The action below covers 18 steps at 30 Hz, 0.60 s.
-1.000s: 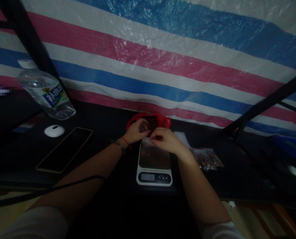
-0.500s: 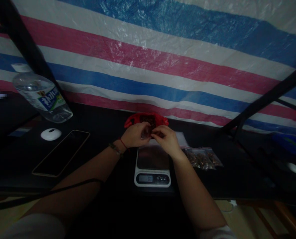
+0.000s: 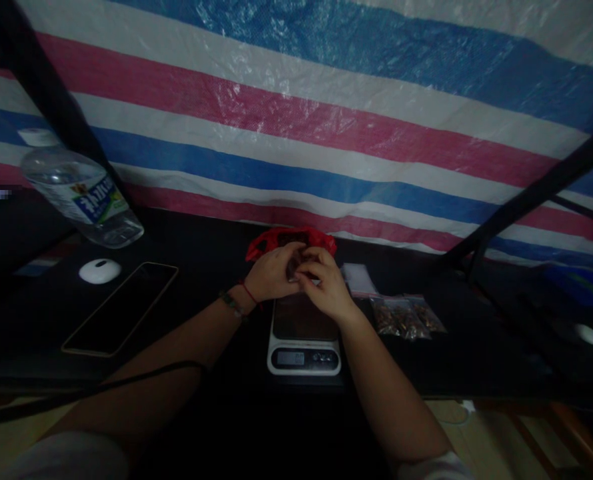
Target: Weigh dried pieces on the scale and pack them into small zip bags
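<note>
My left hand (image 3: 272, 273) and my right hand (image 3: 324, 285) meet above the far end of a white kitchen scale (image 3: 304, 337). Together they pinch a small clear pouch (image 3: 293, 265) with dark contents; most of it is hidden by my fingers. Just behind the hands lies a red plastic bag (image 3: 281, 238), open, with dark pieces inside. The scale's plate under my hands looks bare, and its display is too dim to read.
Small filled clear pouches (image 3: 405, 317) and a flat empty pouch (image 3: 357, 277) lie right of the scale. On the left are a phone (image 3: 121, 308), a white mouse (image 3: 99, 271) and a tilted water bottle (image 3: 81, 193). A striped tarp (image 3: 326, 127) backs the dark table; a black cable (image 3: 91, 387) crosses my left arm.
Both hands have drawn closer together over the scale, the right hand's fingers now overlapping the left's around the pouch. The view shifted slightly.
</note>
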Available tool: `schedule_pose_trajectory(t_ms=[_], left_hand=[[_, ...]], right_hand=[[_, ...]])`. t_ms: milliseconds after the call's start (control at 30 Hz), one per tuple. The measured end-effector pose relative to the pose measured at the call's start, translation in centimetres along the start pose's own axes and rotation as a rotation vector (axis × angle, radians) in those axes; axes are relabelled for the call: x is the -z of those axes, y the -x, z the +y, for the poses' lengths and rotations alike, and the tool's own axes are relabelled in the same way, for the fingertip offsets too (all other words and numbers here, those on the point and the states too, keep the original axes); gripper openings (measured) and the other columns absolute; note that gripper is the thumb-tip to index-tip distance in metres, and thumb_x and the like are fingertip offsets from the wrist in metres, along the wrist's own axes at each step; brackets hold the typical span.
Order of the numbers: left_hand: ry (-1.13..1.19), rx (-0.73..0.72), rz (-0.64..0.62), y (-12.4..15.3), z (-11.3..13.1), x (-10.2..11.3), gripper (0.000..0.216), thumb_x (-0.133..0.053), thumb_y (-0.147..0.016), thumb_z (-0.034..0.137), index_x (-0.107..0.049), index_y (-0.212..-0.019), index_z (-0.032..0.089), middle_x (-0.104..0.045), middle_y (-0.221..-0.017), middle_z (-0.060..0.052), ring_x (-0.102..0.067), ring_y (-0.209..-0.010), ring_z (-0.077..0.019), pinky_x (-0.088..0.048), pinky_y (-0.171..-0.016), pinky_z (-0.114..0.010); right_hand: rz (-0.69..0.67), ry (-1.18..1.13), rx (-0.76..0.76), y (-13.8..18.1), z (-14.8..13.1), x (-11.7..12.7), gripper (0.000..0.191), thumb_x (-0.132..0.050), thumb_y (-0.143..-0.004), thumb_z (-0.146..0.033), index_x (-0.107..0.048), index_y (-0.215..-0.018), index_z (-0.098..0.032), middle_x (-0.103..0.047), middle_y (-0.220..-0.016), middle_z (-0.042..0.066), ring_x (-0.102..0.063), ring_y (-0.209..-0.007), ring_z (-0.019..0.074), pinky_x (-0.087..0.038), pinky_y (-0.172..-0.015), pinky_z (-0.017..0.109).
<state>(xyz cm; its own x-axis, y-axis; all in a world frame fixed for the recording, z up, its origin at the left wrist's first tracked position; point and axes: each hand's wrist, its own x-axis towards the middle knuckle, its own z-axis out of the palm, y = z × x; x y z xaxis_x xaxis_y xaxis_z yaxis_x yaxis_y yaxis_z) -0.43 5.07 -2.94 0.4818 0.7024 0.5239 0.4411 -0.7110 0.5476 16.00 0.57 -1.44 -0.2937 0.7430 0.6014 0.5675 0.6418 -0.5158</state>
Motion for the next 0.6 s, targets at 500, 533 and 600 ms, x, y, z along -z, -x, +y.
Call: schedule_pose_trajectory(t_ms=[500, 533, 600], left_hand=[[0.737, 0.247, -0.044, 0.0, -1.2, -1.5, 0.039, -0.074, -0.067, 0.041, -0.062, -0.091, 0.013, -0.068, -0.085, -0.006, -0.065, -0.076, -0.0176, -0.054, -0.072, -0.031], [0.752, 0.244, -0.034, -0.1, -1.1, -1.5, 0.038, -0.072, -0.069, 0.042, -0.063, -0.091, 0.013, -0.069, -0.087, -0.006, -0.065, -0.078, -0.0179, -0.054, -0.073, -0.032], [0.765, 0.244, 0.012, -0.2, -1.0, -1.4, 0.036, -0.068, -0.073, 0.045, -0.065, -0.090, 0.013, -0.070, -0.090, -0.008, -0.065, -0.082, -0.0185, -0.053, -0.077, -0.033]], right_hand=[[0.160, -0.472, -0.498, 0.1, 3.0, -0.9, 0.027, -0.062, -0.077, -0.044, -0.064, -0.084, -0.018, -0.066, -0.076, 0.003, -0.061, -0.068, 0.0158, -0.052, -0.064, 0.028], [0.160, -0.488, -0.501, 0.2, 3.0, -0.8, 0.028, -0.062, -0.077, -0.045, -0.065, -0.080, -0.018, -0.066, -0.073, 0.002, -0.061, -0.067, 0.0156, -0.052, -0.064, 0.028], [0.165, -0.516, -0.500, 0.1, 3.0, -0.8, 0.028, -0.064, -0.076, -0.045, -0.066, -0.079, -0.017, -0.066, -0.073, 0.002, -0.061, -0.067, 0.0152, -0.051, -0.064, 0.027]])
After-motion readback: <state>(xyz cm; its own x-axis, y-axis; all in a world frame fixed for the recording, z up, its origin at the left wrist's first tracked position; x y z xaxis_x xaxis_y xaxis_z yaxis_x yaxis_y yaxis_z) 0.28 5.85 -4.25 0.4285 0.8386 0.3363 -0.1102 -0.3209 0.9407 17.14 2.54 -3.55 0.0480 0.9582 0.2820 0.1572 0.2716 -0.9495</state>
